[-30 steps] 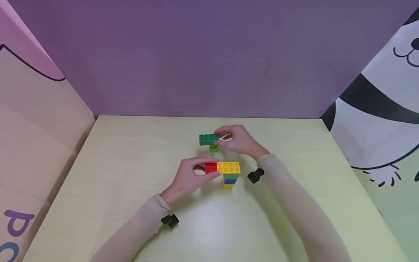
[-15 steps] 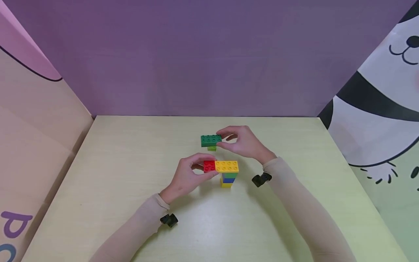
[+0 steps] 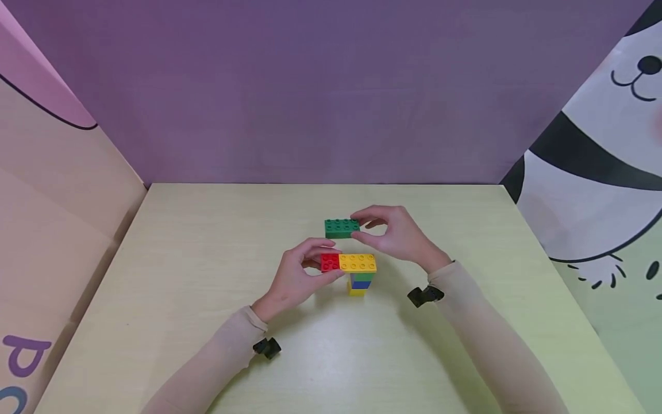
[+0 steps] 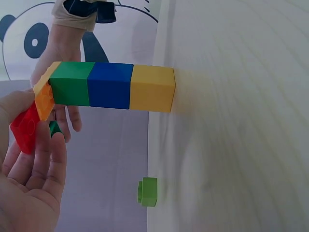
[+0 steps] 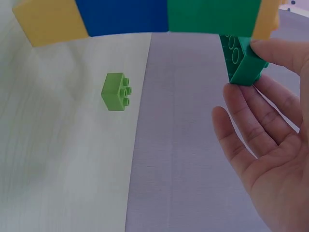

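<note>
My left hand [image 3: 300, 273] pinches a red brick [image 3: 330, 263] between thumb and fingers. The red brick sits against the left end of a long yellow brick [image 3: 358, 263], which tops an upright tower. Below it, the left wrist view shows a green block [image 4: 72, 83], a blue block [image 4: 110, 85] and a yellow block [image 4: 152, 88] at the bottom. Behind the tower, my right hand [image 3: 395, 233] holds a dark green eight-stud brick [image 3: 338, 228] by its right end, raised well above the table.
A small light green brick [image 5: 114, 92] rests on the table [image 3: 217, 230] behind the tower, hidden in the head view. A purple wall [image 3: 331, 92] stands along the table's back edge, with printed panels on both sides.
My right hand has carried the dark green brick rightward and slightly nearer to me, and it now covers the light green brick in the head view. My left hand keeps its pinch.
</note>
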